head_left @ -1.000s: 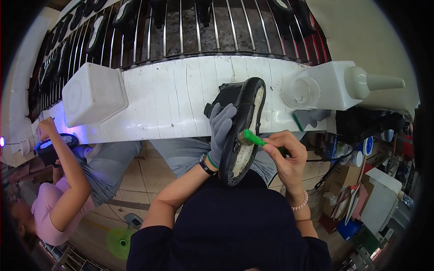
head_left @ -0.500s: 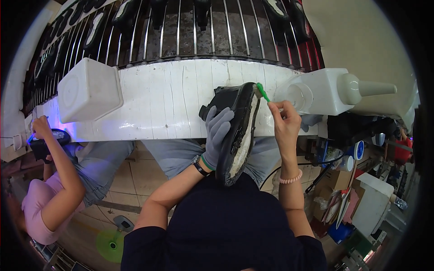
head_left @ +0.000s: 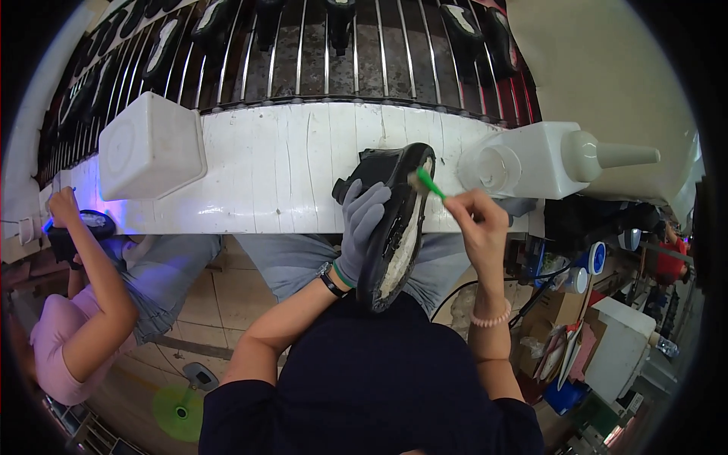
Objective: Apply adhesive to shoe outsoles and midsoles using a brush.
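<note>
Left hand (head_left: pixel 362 227) gloved, fingers curled gripping; right hand (head_left: pixel 476 220) bare, pinched shut, wrist raised.

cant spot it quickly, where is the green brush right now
In the head view the green brush is right of centre, pinched in the right hand, its head against the upper end of the black shoe held by the gloved left hand.

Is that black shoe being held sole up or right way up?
Sole up: the black shoe, gripped by the grey-gloved left hand, shows its pale underside, and the green-handled brush in the bare right hand touches it.
</note>
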Demonstrator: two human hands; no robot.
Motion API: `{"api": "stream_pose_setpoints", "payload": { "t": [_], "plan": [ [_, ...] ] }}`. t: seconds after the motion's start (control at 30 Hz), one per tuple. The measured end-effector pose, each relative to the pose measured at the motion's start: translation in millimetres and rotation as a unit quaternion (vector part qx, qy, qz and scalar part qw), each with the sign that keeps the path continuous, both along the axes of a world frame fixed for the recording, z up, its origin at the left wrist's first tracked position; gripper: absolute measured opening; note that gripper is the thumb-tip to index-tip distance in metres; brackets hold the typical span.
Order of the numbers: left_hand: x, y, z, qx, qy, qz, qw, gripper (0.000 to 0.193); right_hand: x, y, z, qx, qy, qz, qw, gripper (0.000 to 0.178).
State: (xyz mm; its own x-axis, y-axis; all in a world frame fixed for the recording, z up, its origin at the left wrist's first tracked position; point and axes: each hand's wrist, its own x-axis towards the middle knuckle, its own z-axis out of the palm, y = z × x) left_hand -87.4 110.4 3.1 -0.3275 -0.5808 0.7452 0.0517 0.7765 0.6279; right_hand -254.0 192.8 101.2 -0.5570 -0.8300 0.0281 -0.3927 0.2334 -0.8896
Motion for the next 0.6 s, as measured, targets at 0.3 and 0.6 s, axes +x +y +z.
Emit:
{"api": "stream_pose_setpoints", "payload": {
  "t": [0.3, 0.6],
  "plan": [
    [-5, 3, 5, -0.007, 0.0, 0.013, 1.0, 0.068, -29, -20, -21, 0.045, 0.122, -0.076, 0.989, 0.019],
    [-2, -1, 16, -0.004, -0.004, 0.01, 1.0, 0.067, 13, 12, 12, -0.017, -0.086, 0.021, 0.996, 0.011]
  ]
}}
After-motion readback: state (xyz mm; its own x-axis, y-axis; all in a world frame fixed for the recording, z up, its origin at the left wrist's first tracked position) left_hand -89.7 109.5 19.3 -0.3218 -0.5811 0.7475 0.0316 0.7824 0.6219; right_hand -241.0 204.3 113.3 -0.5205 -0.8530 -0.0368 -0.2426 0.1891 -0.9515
